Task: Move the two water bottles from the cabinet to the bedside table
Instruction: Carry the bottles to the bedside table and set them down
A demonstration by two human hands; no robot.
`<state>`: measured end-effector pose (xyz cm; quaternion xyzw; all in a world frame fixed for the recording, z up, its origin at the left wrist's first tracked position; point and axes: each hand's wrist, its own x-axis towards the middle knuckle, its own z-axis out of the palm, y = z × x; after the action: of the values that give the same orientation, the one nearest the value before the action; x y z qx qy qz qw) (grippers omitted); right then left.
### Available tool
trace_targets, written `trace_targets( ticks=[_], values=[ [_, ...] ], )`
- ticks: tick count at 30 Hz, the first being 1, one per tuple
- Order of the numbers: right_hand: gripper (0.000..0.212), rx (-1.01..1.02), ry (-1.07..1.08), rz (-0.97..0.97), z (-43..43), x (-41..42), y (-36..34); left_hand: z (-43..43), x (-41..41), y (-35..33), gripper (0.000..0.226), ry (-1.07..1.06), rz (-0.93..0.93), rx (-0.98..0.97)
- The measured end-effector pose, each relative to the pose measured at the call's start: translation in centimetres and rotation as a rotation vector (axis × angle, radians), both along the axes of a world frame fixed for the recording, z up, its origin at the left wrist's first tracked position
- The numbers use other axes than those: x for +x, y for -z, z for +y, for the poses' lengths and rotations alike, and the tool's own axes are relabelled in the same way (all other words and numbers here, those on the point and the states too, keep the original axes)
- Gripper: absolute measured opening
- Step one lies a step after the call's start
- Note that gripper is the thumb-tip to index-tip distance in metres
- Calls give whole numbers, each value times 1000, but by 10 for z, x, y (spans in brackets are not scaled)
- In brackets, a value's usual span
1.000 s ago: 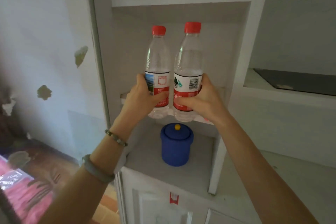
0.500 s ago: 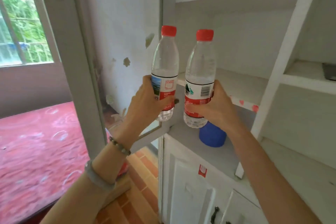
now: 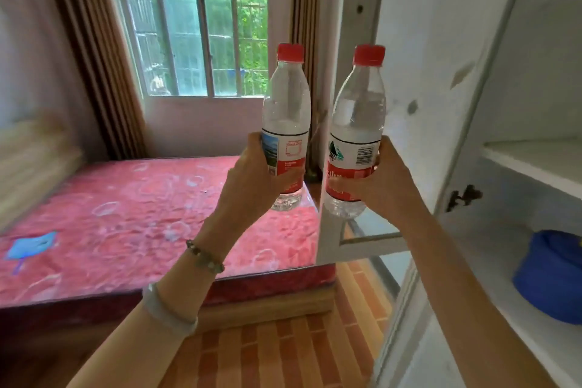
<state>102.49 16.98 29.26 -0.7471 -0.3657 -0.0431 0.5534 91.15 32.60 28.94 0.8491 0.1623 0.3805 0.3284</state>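
The left hand (image 3: 252, 179) wraps around the label of the left water bottle (image 3: 286, 123), and the right hand (image 3: 381, 186) grips the right water bottle (image 3: 357, 135) the same way — both bottles upright, red caps on top, close together but not touching. They are held in the air in front of a white cabinet (image 3: 516, 167), whose open door (image 3: 419, 72) stands just behind the right bottle. A blue container (image 3: 554, 277) sits on a lower cabinet shelf at the right. Beyond the hands lies a bed with a red mattress (image 3: 126, 217), and behind it a barred window (image 3: 195, 35) flanked by brown curtains (image 3: 94, 50) — the floor below is striped orange
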Motion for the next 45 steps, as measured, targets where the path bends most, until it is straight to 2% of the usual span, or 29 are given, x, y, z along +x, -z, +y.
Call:
trace_targets(
  ticks=[7, 11, 22, 29, 36, 45],
  values=[
    [75, 19, -256, 44, 122, -76, 12, 83, -117, 13, 62, -270, 2, -19],
    [69, 16, -399, 64, 184, -130, 23, 123, -186, 26, 63, -425, 5, -50],
    [68, -38, -752, 69, 331, -259, 46, 196, -334, 51, 71, -827, -9, -59],
    [64, -43, -960, 85, 434, -316, 61, 266, -388, 65, 75, -1089, 37, -81],
    [64, -57, -1116, 74, 555, -347, 61, 355, -413, 69, 74, -1248, 29, -144],
    [66, -80, -1248, 25, 688, -395, 72, 458, -452, 84, 74, -1393, 1, -114]
  ],
)
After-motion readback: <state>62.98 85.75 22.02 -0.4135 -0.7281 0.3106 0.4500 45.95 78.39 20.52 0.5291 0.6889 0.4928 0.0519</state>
